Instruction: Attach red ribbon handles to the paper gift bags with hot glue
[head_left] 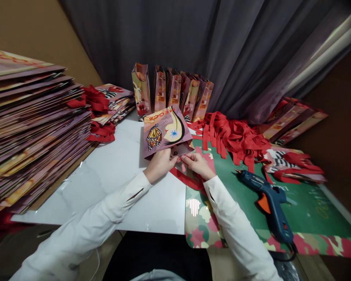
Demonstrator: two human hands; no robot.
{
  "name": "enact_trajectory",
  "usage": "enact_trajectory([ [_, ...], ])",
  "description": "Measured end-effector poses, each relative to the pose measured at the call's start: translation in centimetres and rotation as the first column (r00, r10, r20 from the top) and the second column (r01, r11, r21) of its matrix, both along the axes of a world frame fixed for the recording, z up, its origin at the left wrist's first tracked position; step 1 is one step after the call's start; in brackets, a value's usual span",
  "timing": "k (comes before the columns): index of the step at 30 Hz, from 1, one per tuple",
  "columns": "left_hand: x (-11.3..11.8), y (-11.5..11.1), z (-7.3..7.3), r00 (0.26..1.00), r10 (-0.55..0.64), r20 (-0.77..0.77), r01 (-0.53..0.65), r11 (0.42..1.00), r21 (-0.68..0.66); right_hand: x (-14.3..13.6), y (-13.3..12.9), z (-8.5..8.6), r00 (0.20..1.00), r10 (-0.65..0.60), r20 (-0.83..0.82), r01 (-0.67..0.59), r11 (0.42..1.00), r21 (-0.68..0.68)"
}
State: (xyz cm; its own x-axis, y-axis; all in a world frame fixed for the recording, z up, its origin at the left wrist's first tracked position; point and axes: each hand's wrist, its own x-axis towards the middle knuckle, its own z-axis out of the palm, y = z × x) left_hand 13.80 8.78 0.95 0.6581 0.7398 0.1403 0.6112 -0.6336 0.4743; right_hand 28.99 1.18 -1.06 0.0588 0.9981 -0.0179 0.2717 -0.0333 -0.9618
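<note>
The left hand (160,166) is closed on the open edge of the bag (167,130), and some of its fingers are out of sight there. The right hand (199,165) meets it at that edge with its fingertips close together – I cannot tell if they pinch the edge, the ribbon (186,180) or nothing. The bag is tipped in front of the person, above the table (117,168). Its paper side looks thin, so a hard squeeze could bend it. The ribbon hangs loose under the hands, so it could twist, or a sleeve could catch it and tug it away. Near the right arm, the glue gun (273,205) lies on the green mat (232,195). Its tip is near the ribbon heap (231,136) – if it is hot, it could burn or stick to a strip. Its cord could drag it if something snags there. The heap is messy, so pulling one strip could bring others. Behind, the tall bags (174,91) look light, so a bump could tip them over
</note>
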Motion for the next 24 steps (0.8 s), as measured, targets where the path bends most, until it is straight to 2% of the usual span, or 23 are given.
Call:
enact_trajectory([
  [4, 0.0, 0.0, -0.2, 1.0, 0.006, 0.006, -0.006, 1.0, 0.013, -0.2, -0.2, 0.5, 1.0, -0.01, 0.022, 0.01, 1.0, 0.008],
  [8, 0.0, 0.0, -0.3, 1.0, 0.025, 0.019, -0.025, 0.999, 0.021, -0.6, -0.4, 0.5, 0.996, -0.077, 0.043, 0.075, 0.997, 0.035],
  [19, -0.1, 0.0, 0.0, 0.999, 0.021, 0.04, -0.022, 0.999, 0.031, -1.3, -0.2, -1.1, 0.971, -0.238, 0.016, 0.234, 0.966, 0.11],
  [24, -0.1, 0.3, -0.4, 0.999, 0.043, 0.027, -0.044, 0.998, 0.034, -1.5, -0.4, -0.8, 0.976, -0.216, -0.004, 0.215, 0.972, 0.09],
])
